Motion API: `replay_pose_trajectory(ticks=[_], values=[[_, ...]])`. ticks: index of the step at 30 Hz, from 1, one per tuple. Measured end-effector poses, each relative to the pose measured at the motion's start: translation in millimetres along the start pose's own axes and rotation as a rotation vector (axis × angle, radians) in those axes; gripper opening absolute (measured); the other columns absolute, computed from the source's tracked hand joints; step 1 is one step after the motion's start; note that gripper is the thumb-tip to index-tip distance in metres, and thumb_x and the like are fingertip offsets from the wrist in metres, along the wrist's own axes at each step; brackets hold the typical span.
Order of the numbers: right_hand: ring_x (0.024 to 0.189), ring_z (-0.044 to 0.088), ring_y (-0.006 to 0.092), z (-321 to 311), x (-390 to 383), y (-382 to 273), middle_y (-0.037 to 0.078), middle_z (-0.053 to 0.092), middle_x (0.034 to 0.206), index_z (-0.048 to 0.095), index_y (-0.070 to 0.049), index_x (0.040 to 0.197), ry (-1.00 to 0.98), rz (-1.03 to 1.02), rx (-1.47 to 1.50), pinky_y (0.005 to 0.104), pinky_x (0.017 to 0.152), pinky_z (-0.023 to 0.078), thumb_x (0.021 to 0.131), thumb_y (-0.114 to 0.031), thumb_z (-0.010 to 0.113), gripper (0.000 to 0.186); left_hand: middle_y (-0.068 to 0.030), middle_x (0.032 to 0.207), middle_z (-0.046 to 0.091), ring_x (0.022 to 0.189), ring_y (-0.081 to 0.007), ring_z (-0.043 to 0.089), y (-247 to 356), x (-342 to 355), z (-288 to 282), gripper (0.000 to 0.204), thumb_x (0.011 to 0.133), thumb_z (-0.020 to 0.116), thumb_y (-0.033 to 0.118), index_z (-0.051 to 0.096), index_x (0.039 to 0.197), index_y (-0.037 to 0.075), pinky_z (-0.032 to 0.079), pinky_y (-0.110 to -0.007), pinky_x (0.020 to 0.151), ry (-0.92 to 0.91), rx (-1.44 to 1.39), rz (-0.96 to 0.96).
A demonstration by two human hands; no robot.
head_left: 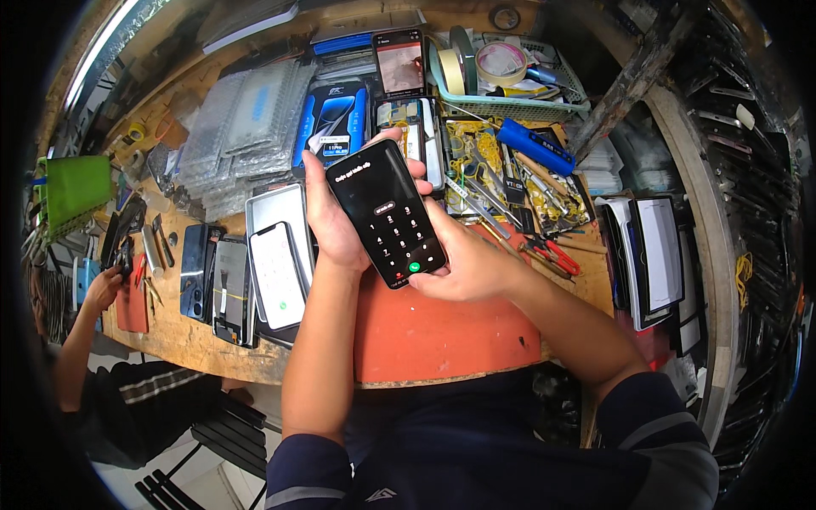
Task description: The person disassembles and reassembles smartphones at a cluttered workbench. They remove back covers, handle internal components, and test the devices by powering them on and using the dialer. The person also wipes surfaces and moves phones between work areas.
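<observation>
A black phone (387, 212) with a lit number pad is being held up in the middle of the frame. It is being gripped by the left hand (331, 217), with fingers curled round its top edge and left side. Its lower end is being pinched by the right hand (463, 263), thumb by the screen. Under the hands, an orange mat (442, 331) is lying on the wooden bench (183, 336). Left of them, a white-screened phone (278, 274) is resting.

Wooden bench (183, 336): red mat (442, 336), phones (277, 274), tools (551, 253).
</observation>
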State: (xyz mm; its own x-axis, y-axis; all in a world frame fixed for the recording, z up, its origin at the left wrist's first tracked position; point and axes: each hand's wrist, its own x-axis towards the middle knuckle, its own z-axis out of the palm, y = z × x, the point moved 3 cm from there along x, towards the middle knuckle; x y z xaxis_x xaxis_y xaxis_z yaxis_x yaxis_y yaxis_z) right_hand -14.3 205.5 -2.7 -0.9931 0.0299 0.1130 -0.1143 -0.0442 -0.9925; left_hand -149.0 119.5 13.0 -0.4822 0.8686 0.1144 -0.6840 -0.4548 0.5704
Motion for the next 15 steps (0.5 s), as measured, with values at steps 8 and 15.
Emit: replay_pose_trajectory(ticks=[8,15], values=[[0.122,0.061,0.0151,-2.5,-0.4,0.4,0.011,0.060,0.134,0.029,0.000,0.161,-0.026,-0.087,0.027,0.0327,0.102,0.051,0.085,0.006,0.064,0.084,-0.0241,0.112,0.073,0.097,-0.0384,0.076,-0.7,-0.4,-1.4,0.104,0.100,0.022,0.084,0.040,0.157,-0.002,0.065,-0.048,0.083,-0.036,-0.042,-0.002],[0.125,0.066,0.0261,-4.5,1.5,-0.5,0.019,0.065,0.138,0.040,0.005,0.157,0.008,-0.058,0.359,0.0398,0.111,0.051,0.117,-0.036,0.030,0.059,-0.0224,0.111,0.076,0.105,-0.0389,0.074,-2.1,1.1,-4.3,0.075,0.108,0.027,0.058,0.050,0.148,0.000,0.064,-0.048,0.086,-0.054,-0.102,0.019]])
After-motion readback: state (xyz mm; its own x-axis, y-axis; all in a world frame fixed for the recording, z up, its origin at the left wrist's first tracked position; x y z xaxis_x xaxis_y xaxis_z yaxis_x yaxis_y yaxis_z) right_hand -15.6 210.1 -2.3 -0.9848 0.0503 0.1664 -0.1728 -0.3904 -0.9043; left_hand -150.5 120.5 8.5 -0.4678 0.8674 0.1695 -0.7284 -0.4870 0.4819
